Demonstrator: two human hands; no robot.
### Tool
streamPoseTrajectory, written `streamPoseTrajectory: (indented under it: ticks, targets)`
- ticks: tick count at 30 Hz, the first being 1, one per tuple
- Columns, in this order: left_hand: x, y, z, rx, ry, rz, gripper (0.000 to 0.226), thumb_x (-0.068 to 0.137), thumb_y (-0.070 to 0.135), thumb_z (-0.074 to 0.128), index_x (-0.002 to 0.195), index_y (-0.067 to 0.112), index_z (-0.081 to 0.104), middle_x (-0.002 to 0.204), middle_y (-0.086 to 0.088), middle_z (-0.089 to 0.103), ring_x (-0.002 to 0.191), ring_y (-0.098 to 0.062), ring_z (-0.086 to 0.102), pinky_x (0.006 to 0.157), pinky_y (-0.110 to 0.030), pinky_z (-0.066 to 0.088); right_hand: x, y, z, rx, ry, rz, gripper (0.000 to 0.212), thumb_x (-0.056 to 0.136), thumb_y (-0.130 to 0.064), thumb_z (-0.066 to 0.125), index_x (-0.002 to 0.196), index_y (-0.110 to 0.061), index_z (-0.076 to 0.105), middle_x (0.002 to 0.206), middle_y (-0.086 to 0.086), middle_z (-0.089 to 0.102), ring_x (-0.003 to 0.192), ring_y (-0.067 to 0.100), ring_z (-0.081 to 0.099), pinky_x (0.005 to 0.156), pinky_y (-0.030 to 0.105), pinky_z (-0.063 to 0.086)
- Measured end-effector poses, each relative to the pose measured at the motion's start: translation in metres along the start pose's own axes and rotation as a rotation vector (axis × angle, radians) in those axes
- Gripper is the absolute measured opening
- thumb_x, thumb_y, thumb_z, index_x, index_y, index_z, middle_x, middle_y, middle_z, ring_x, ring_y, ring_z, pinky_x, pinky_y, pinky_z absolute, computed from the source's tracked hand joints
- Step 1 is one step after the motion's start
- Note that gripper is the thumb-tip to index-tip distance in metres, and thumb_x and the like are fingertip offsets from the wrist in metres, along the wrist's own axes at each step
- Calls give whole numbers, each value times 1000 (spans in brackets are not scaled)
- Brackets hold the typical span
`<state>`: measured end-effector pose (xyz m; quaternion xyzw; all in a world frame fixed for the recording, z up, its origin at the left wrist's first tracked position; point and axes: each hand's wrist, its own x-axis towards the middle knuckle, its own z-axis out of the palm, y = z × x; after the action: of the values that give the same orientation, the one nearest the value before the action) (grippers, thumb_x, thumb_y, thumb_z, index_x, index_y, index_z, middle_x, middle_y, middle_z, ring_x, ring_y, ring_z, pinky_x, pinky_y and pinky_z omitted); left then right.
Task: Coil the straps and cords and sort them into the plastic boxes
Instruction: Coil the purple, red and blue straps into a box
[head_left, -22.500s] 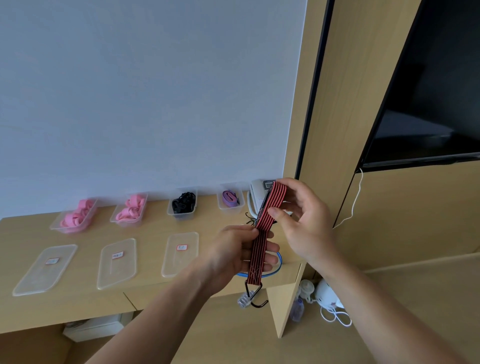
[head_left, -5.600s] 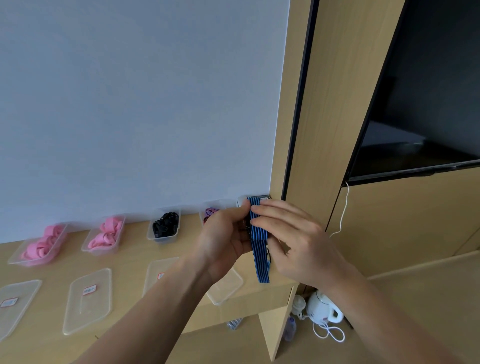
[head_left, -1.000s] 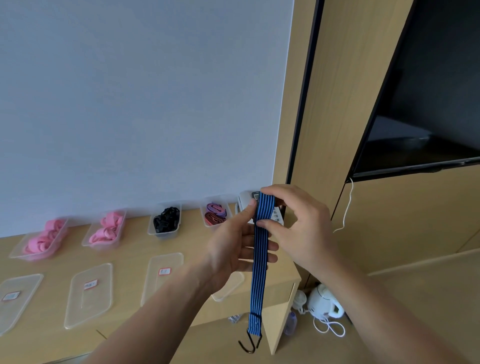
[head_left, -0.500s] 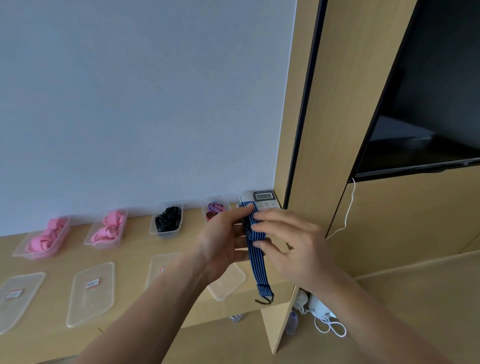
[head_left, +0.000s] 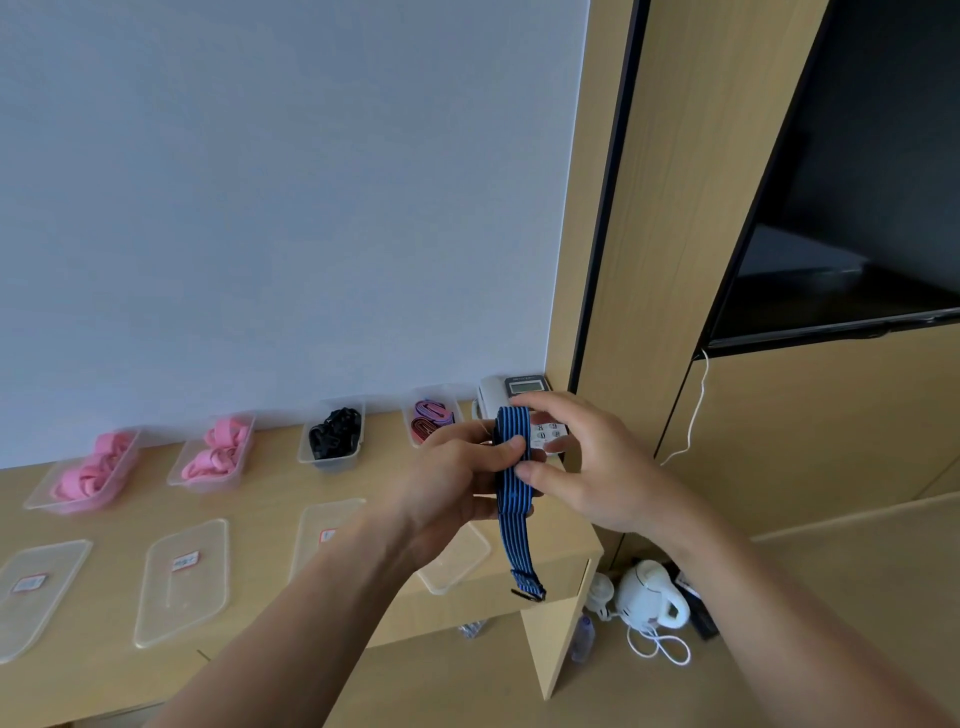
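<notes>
A blue striped elastic strap (head_left: 511, 488) is partly coiled around the fingers of my left hand (head_left: 457, 483), whose thumb pins the coil. Its free end with a black hook (head_left: 529, 592) hangs down past the desk's front edge. My right hand (head_left: 587, 467) is beside the coil, its thumb pressing the strap and its fingers spread behind it. Along the wall stand several plastic boxes: two with pink straps (head_left: 88, 475) (head_left: 215, 457), one with black cords (head_left: 335, 434), one with red and purple straps (head_left: 431, 421).
Several clear lids (head_left: 182, 577) lie along the front of the wooden desk (head_left: 260, 499). A white desk phone (head_left: 519, 395) stands at the desk's right end behind my hands. A white kettle (head_left: 649, 597) and cables lie on the floor. A dark screen (head_left: 857, 182) hangs at the right.
More of the blue strap has been wound onto my left hand. The hanging tail has shortened over the last second, and the hook has risen to the desk's front edge.
</notes>
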<state>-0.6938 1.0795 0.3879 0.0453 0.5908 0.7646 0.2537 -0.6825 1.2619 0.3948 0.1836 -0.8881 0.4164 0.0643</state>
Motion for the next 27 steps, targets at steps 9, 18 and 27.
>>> streamPoseTrajectory:
  ticks: [9,18,27]
  targets:
    - [-3,-8,1,91,-21,-90,38,85,52,75,108,22,75,109,-16,75,95,-41,75,80,-45,61,2,-5,-2,31,227,2,54,75,-7,84,119,-27,60,107,-15,67,102,6,64,92,39,54]
    - [-2,-7,3,17,-46,-239,81,88,77,52,126,6,63,106,-21,75,92,-40,74,77,-45,60,-3,-8,4,-72,402,-190,50,74,1,82,116,-15,61,110,-8,67,100,8,66,88,33,55]
    - [-4,-6,2,-38,-23,-141,67,95,70,52,118,11,72,105,-17,74,98,-42,73,91,-58,59,-8,-3,15,-170,533,-409,43,72,7,81,109,-4,64,112,4,68,107,17,65,94,30,53]
